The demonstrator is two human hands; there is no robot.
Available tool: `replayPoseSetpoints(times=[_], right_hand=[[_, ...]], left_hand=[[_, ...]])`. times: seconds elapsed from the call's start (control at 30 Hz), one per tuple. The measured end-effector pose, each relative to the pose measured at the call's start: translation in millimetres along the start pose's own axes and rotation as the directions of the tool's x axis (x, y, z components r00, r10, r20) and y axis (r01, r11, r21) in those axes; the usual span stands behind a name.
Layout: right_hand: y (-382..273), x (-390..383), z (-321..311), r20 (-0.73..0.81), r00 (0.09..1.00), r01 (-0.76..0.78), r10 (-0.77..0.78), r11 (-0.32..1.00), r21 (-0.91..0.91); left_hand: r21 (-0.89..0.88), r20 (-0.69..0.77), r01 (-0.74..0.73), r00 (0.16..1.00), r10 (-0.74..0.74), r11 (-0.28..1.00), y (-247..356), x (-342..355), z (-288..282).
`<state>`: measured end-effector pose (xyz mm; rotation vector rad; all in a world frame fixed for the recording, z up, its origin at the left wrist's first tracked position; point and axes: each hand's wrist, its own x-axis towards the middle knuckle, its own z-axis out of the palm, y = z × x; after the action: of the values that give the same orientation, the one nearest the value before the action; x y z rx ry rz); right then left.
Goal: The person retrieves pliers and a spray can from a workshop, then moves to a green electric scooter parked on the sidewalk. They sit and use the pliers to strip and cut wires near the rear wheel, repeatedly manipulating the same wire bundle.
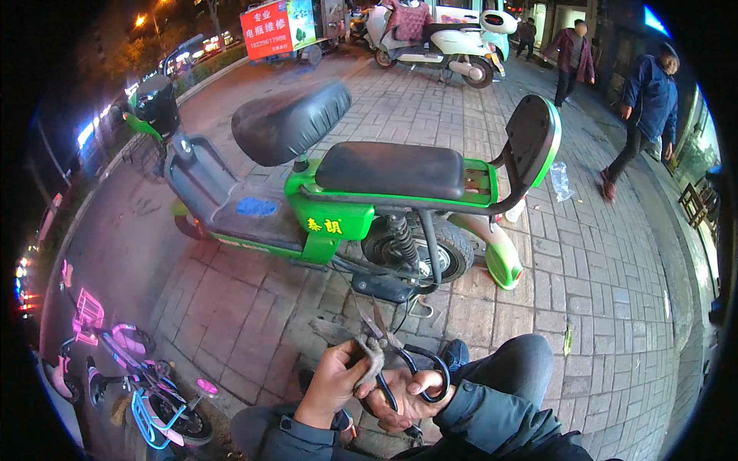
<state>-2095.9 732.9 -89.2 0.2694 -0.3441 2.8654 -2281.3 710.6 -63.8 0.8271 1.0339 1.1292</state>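
A pair of scissors [437, 376] with black loop handles is in my right hand [400, 396], its fingers wrapped about the handles. The blades point away from me, parted at the tips. My left hand [330, 384] pinches a grey strip of soft material [372, 359] right beside the scissors' pivot. Whether the blades touch the strip I cannot tell. Just beyond my hands stands a green electric scooter [330, 223], side-on, with a black rear seat [392, 169] and a tilted front saddle [292, 123]. Its rear mudguard [501, 257] hangs low behind the rear wheel [450, 250].
Small pink and blue children's bicycles [165, 403] stand at lower left. A white scooter [446, 42] is parked at the back, near a cart with a red sign [267, 32]. Two people [652, 100] walk at right. A clear plastic wrapper [560, 181] lies on the paving.
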Motion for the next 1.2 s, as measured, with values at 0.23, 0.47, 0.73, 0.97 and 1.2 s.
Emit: replayPoseSetpoints(times=[0.23,0.47,0.73,0.97,1.2], right_hand=[[0.1,-0.5,-4.0,-0.068,0.997,-0.055,0.042,0.978,-0.202],[1.6,-4.6,-5.1,-0.191,0.982,-0.029,-0.005,0.984,-0.173],[5.5,-9.0,-16.4,-0.309,0.948,-0.156,0.077,0.959,-0.238],[4.1,-12.1,-11.4,-0.139,0.982,-0.103,0.129,0.978,0.179],[-3.9,-5.3,-8.5,-0.523,0.731,-0.043,-0.439,0.735,-0.676]], left_hand=[[0.120,-0.298,0.005,0.954,0.031,0.993,6.4,2.1,10.0],[0.226,0.105,-0.135,0.988,0.113,0.965,10.5,-1.3,-2.5],[0.541,-0.007,-0.198,0.971,0.240,0.818,-4.3,-5.9,6.2],[0.784,-0.161,-0.089,0.926,0.340,0.614,-8.1,-3.9,9.2],[0.103,-0.290,-0.166,0.938,0.189,0.981,7.0,-14.8,-4.3]])
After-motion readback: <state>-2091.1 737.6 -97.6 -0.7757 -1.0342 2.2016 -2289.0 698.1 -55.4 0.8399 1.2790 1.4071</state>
